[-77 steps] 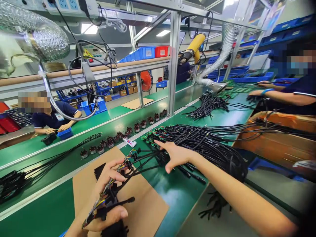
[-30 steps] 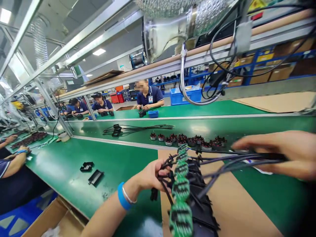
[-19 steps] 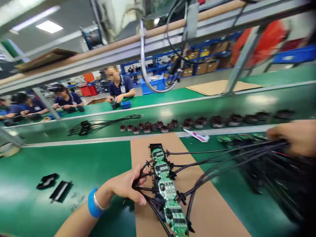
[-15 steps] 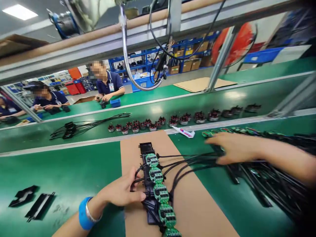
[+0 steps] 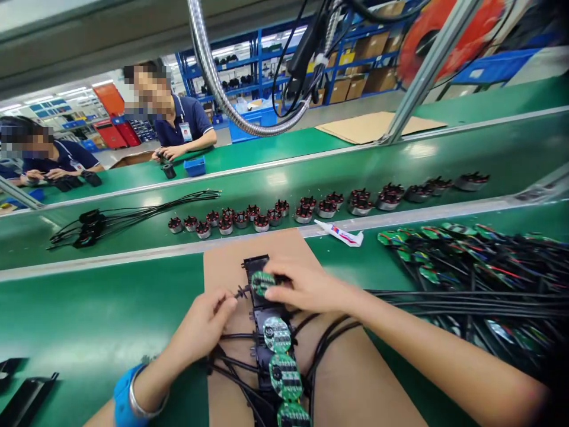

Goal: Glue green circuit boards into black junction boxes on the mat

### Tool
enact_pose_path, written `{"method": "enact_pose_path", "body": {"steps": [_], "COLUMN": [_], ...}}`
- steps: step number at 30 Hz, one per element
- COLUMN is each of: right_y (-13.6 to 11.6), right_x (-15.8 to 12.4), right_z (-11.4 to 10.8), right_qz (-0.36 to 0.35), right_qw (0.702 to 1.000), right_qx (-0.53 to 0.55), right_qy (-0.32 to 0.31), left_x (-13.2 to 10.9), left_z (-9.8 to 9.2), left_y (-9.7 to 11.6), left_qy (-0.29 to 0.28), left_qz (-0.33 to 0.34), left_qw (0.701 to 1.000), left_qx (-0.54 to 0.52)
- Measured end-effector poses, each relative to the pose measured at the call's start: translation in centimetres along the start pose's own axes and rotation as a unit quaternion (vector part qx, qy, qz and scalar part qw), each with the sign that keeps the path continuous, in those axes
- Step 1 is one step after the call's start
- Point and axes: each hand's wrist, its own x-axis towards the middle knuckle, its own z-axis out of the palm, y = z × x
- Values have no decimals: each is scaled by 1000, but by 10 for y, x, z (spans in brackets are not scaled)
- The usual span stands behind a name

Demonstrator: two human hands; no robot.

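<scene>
Around the wrist behind the left hand (image 5: pixel 202 326) I see a bright blue band (image 5: pixel 122 398), broad and thick, with a smooth, matte look to it. Right beside it, on the side nearer the hand, a slim silver bangle (image 5: pixel 132 396) circles the arm, its rounded metal catching the light. The right hand (image 5: pixel 304 287) is bare, and so is the slender right forearm (image 5: pixel 427 341), as far back as I can make it out
</scene>
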Motion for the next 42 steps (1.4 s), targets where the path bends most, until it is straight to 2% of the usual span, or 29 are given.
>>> {"method": "enact_pose_path", "body": {"steps": [3,7,10,13,14,16,18,20,22,25,27,30,33,36,42], "right_y": [19,43,53,45,38,18,-5,-24,-35,-36,-28,-5,20,33,25], "right_x": [14,22,18,7,2,-9,-20,-28,-33,-34,-32,-29,-25,-24,-28], "right_z": [-9,-2,7,10,10,11,16,24,32,35,29,17,15,23,34], "right_qz": [69,74,73,58,46,18,8,17,25,-3,2,66,103,75,27], "right_qw": [997,993,989,980,977,977,989,997,998,999,1000,997,992,986,960], "right_qx": [-22,-83,-126,-180,-196,-193,-137,-78,-49,-22,4,14,-44,-140,-276], "right_qy": [30,23,31,56,72,85,52,-1,-24,-31,-25,24,51,51,37], "left_x": [28,54,58,48,42,28,14,3,-4,-5,-1,11,24,30,20], "left_z": [-5,-2,4,4,3,2,1,3,6,8,8,8,11,16,14], "left_y": [-7,-15,-17,-13,-10,-6,-3,-3,-4,-7,-8,-8,-7,-5,-2], "left_qy": [68,84,96,113,105,45,-46,-110,-124,-99,-45,44,60,36,41], "left_qz": [-17,-14,-9,12,40,117,179,194,194,184,166,131,94,57,29], "left_qw": [995,987,978,970,972,980,979,974,973,978,985,990,984,967,927], "left_qx": [65,135,187,216,207,154,82,31,3,-17,-13,39,140,246,371]}}
